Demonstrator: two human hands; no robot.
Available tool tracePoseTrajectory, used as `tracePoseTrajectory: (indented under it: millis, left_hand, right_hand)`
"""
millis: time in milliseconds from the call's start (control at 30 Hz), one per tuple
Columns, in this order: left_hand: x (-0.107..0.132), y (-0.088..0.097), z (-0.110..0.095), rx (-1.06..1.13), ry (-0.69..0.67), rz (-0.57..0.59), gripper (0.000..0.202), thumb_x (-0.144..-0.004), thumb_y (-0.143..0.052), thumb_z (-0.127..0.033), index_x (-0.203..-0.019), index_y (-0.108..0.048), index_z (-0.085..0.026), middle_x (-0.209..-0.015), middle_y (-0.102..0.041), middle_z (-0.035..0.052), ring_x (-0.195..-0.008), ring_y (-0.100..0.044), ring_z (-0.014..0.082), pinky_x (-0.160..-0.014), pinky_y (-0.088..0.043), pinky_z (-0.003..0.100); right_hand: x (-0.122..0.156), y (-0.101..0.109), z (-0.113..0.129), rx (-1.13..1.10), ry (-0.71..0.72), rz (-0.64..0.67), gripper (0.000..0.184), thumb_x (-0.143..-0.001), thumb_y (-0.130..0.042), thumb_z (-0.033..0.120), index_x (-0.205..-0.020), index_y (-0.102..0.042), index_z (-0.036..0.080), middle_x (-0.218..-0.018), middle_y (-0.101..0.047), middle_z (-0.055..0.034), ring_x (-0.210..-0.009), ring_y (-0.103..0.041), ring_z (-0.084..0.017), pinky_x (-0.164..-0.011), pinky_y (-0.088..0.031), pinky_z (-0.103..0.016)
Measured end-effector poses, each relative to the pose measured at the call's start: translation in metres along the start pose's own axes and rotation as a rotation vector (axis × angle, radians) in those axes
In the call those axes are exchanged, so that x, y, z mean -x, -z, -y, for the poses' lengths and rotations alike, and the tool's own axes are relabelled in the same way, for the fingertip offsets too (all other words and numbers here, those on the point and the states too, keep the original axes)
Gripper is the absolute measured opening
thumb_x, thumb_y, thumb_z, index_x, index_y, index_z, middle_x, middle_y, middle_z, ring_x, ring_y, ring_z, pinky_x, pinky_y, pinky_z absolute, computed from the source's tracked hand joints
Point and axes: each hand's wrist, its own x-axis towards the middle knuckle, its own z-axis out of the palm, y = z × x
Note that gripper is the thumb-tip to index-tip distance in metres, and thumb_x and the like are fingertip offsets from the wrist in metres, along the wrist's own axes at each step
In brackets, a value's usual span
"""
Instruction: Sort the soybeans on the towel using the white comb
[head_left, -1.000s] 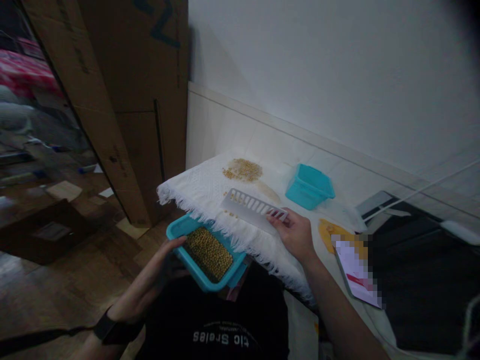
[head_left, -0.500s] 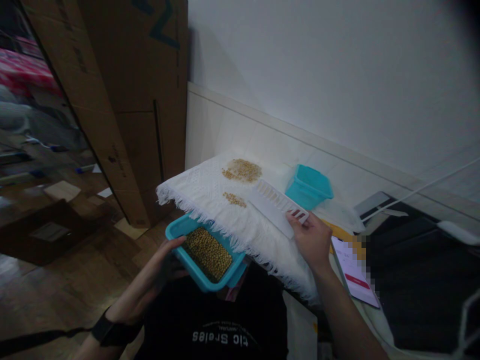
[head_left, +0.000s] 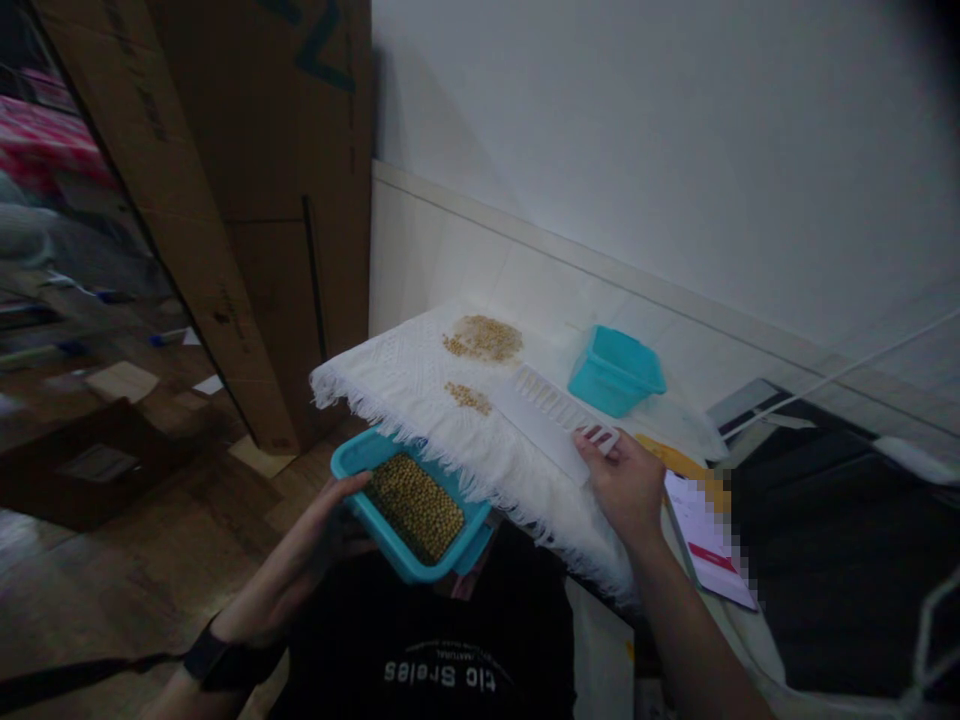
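My left hand [head_left: 326,525] grips a teal tray [head_left: 352,462] filled with yellow beans [head_left: 414,505], held just below the fringed edge of a white cloth [head_left: 405,375]. My right hand [head_left: 626,485] is closed on the near end of a white slotted plastic scraper [head_left: 551,415] that lies on the cloth. A small heap of beans [head_left: 469,397] sits on the cloth left of the scraper. A larger heap of beans [head_left: 484,338] lies farther back.
A second teal tray [head_left: 616,370] stands at the back of the cloth. Papers [head_left: 705,545] lie to the right of my hand. Tall cardboard boxes [head_left: 247,180] stand on the left by a wooden floor. A white wall runs behind.
My right hand has drawn the scraper to the right, off the small bean heap, which now lies uncovered. The left hand and tray have stayed put.
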Motion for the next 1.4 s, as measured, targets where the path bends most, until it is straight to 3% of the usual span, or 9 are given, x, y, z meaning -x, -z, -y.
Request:
tracePoseTrajectory:
  millis: [600, 767, 1000, 1400]
  left_hand:
    - [0.000, -0.003, -0.001, -0.002, 0.017, -0.047, 0.061, -0.083, -0.087, -0.044, -0.138, -0.067, -0.024, -0.131, -0.081, 0.0158, -0.101, -0.083, 0.0340, -0.073, -0.069, 0.040]
    - [0.003, -0.001, -0.001, 0.004, -0.002, -0.008, 0.061, -0.086, -0.086, -0.044, -0.140, -0.066, -0.025, -0.133, -0.081, 0.0141, -0.106, -0.082, 0.0335, -0.079, -0.069, 0.041]
    - [-0.003, 0.001, 0.001, 0.008, 0.023, -0.019, 0.061, -0.084, -0.087, -0.042, -0.139, -0.067, -0.024, -0.131, -0.081, 0.0151, -0.103, -0.083, 0.0336, -0.074, -0.070, 0.040]
    - [0.004, -0.001, 0.000, 0.007, -0.011, 0.023, 0.054, -0.086, -0.086, -0.043, -0.134, -0.069, -0.023, -0.135, -0.080, 0.0154, -0.109, -0.082, 0.0342, -0.080, -0.069, 0.041]
  right_hand:
    - [0.002, -0.002, 0.010, -0.120, -0.012, 0.091, 0.026, -0.082, -0.076, 0.047, -0.082, -0.080, 0.021, -0.079, -0.084, -0.0069, -0.070, -0.080, -0.027, -0.060, -0.061, -0.033]
    - [0.003, -0.002, 0.010, -0.141, -0.012, 0.066, 0.026, -0.082, -0.078, 0.048, -0.082, -0.080, 0.021, -0.080, -0.085, -0.0070, -0.071, -0.081, -0.028, -0.061, -0.063, -0.033]
    - [0.006, -0.006, 0.012, -0.118, -0.007, 0.097, 0.028, -0.085, -0.078, 0.049, -0.085, -0.081, 0.021, -0.078, -0.084, -0.0061, -0.067, -0.079, -0.026, -0.058, -0.059, -0.031]
    - [0.004, -0.013, 0.020, -0.159, 0.005, 0.139, 0.030, -0.084, -0.079, 0.050, -0.086, -0.082, 0.021, -0.078, -0.084, -0.0063, -0.070, -0.080, -0.026, -0.062, -0.061, -0.032]
